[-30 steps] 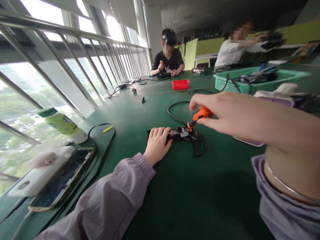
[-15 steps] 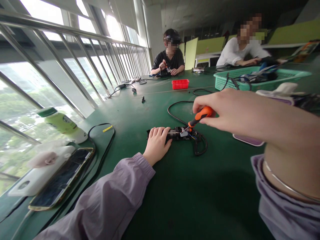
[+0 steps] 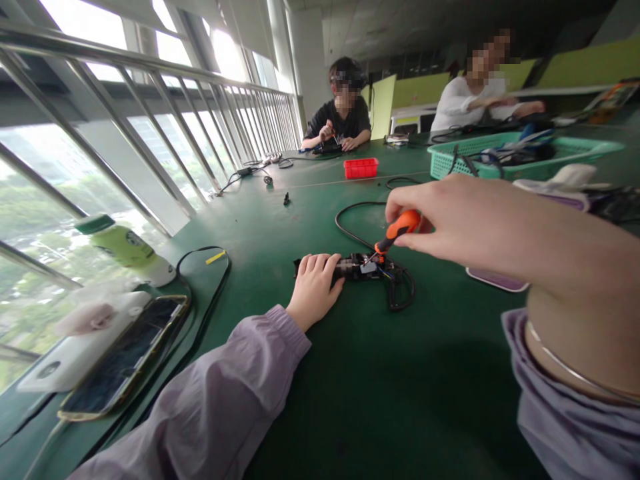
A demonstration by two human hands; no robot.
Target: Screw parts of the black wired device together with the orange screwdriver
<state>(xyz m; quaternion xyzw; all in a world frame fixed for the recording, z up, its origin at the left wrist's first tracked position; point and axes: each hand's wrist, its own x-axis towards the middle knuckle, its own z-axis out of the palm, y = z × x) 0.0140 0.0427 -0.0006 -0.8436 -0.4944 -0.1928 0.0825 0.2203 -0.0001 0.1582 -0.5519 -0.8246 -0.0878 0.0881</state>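
A black cylindrical device with exposed inner parts and small wires lies on the green table. My left hand is closed over its left part, pressing it to the tabletop. Between the fingers and thumb of my right hand is a screwdriver with an orange and black handle. It leans down to the left, its tip at the open section of the device. A black cable loops beside the device's right end. The exact spot the tip touches is too small to make out.
Ahead stand a red tray and a green basket of cables and parts. To the left are a phone, a white case and a green bottle by the railing. Two people sit at the table's far side.
The screwdriver handle has tilted and shifted very slightly in my right hand. My left hand and the device stay in place. The person at far right has moved their arms.
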